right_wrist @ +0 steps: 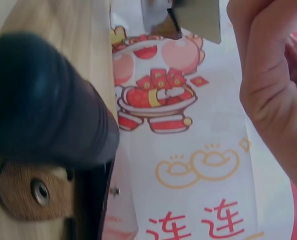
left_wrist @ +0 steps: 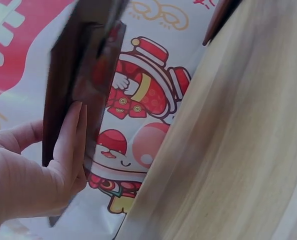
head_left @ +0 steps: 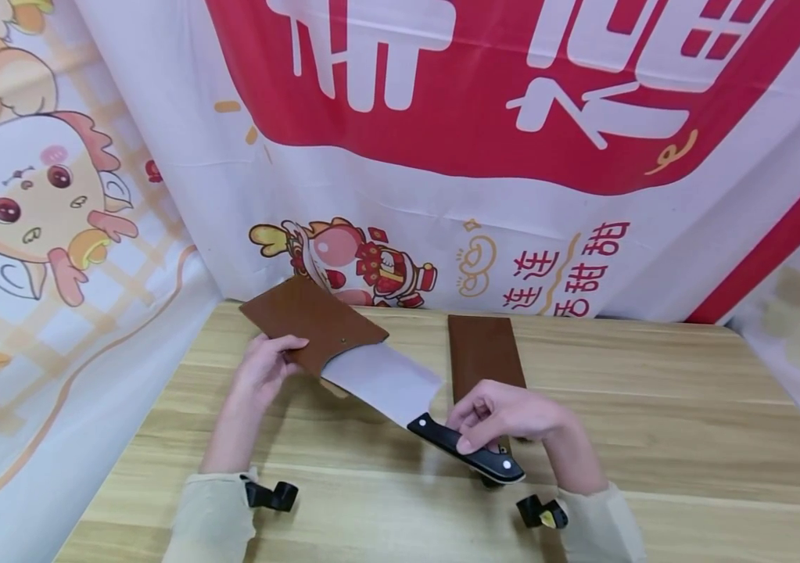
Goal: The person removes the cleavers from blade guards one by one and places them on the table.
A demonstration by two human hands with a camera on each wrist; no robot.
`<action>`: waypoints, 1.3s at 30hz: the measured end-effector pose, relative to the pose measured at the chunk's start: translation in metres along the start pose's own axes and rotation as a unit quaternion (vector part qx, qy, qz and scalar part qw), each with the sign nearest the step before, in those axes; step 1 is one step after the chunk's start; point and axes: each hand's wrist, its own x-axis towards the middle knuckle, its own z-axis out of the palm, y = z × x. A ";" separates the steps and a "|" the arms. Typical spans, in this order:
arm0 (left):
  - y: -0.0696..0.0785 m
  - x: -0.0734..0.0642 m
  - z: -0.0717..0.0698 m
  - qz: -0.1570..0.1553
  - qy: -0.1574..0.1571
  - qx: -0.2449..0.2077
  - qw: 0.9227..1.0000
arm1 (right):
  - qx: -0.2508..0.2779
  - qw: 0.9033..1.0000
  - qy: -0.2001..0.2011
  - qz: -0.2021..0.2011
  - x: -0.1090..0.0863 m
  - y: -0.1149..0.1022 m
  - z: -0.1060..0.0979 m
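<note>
Sleeves (head_left: 213, 518) nearest; cleaver (head_left: 392, 387) held over table (head_left: 653, 438), long axis far-left corner to near-right, blade part inside sheath (head_left: 311, 317); left hand (head_left: 269, 367) pinches sheath, right hand (head_left: 508, 410) pinches handle (head_left: 450, 442), closer to near edge

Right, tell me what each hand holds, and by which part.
Right hand: the knife, by its black handle. Left hand: its brown sheath, by one edge.

We see the cleaver (head_left: 382, 383) blade partly inside its sheath (head_left: 311, 317), left of another case (head_left: 486, 352) on the surface (head_left: 371, 516), before a cloth (head_left: 371, 176).
</note>
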 end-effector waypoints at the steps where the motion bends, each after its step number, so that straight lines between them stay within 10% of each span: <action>1: 0.000 0.000 -0.001 0.002 -0.004 -0.009 1.000 | -0.001 1.000 -0.005 -0.002 -0.002 0.000 -0.002; 27: 0.026 -0.007 -0.023 0.006 0.025 -0.138 0.990 | 0.098 0.994 -0.020 -0.047 -0.029 0.006 -0.020; 39: 0.022 -0.007 -0.015 -0.001 0.018 -0.056 0.998 | 0.157 0.974 0.133 -0.091 -0.033 -0.003 -0.019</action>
